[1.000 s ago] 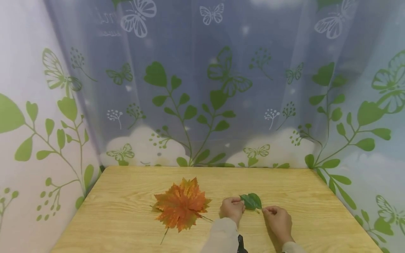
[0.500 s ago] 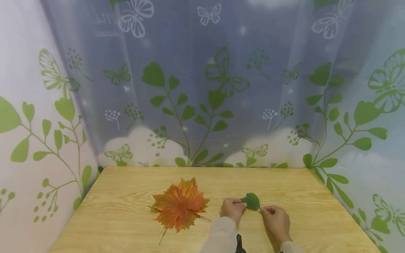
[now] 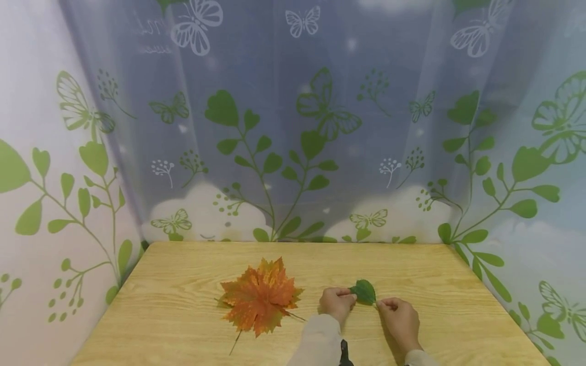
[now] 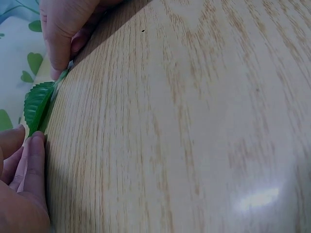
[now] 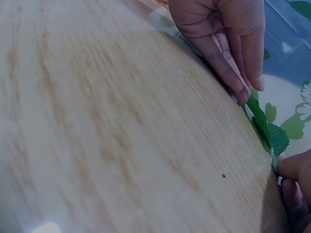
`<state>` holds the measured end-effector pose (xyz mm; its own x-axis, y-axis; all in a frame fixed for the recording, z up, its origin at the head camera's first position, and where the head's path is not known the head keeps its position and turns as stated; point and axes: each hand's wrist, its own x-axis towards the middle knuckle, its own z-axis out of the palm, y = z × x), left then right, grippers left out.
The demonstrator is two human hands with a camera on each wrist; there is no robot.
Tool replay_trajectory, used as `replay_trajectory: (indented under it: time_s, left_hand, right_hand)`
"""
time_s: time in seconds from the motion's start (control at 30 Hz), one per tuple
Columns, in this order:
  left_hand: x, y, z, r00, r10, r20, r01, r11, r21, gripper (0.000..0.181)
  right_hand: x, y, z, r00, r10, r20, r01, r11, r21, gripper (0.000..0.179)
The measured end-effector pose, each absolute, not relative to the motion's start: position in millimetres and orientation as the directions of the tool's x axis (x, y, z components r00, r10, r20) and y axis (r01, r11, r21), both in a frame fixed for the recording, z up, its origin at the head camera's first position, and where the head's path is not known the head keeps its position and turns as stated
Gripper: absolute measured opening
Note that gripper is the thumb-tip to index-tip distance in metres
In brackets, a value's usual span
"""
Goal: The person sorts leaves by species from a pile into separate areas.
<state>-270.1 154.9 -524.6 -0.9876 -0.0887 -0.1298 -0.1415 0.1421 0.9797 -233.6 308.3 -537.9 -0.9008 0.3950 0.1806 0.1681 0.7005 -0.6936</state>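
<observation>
A green leaf (image 3: 365,292) with a toothed edge and a pale stem is held just over the wooden table between both hands. My left hand (image 3: 337,303) pinches its left end between thumb and fingers. At the other end, my right hand (image 3: 402,321) pinches the stem with thumb and forefinger. In the left wrist view the leaf (image 4: 38,104) stands tilted between the hands. The right wrist view shows the leaf (image 5: 278,139) with a second green fold or layer beside it; I cannot tell which. The fingertips cover both its ends.
Left of the hands, orange maple leaves (image 3: 261,297) lie overlapped on the table (image 3: 174,310), thin stems sticking out. A curtain (image 3: 284,152) printed with leaves and butterflies hangs behind the table and along both sides. A small black object (image 3: 345,353) shows beside the left sleeve.
The left fingers have shifted slightly up onto the leaf's left end, and less of the leaf shows. The right hand keeps its pinch on the stem. In the last half second almost nothing moves.
</observation>
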Motion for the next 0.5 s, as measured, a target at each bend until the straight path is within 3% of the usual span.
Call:
replay_trajectory:
  time_s: [0.23,0.5]
  left_hand:
    - [-270.8,154.9,-524.2,-0.989,-0.092,-0.114,-0.127,0.151,0.98,0.011]
    - [-273.2,146.8,-508.6,-0.999,-0.039,0.024,0.007,0.387,0.922,0.012]
  right_hand:
    - [-233.5,308.6,-537.0,-0.908,0.385,0.165,0.168,0.695,-0.699,0.021]
    - [-231.9,308.7,-536.1,-0.918,0.365,0.154,0.154,0.687,-0.71,0.022]
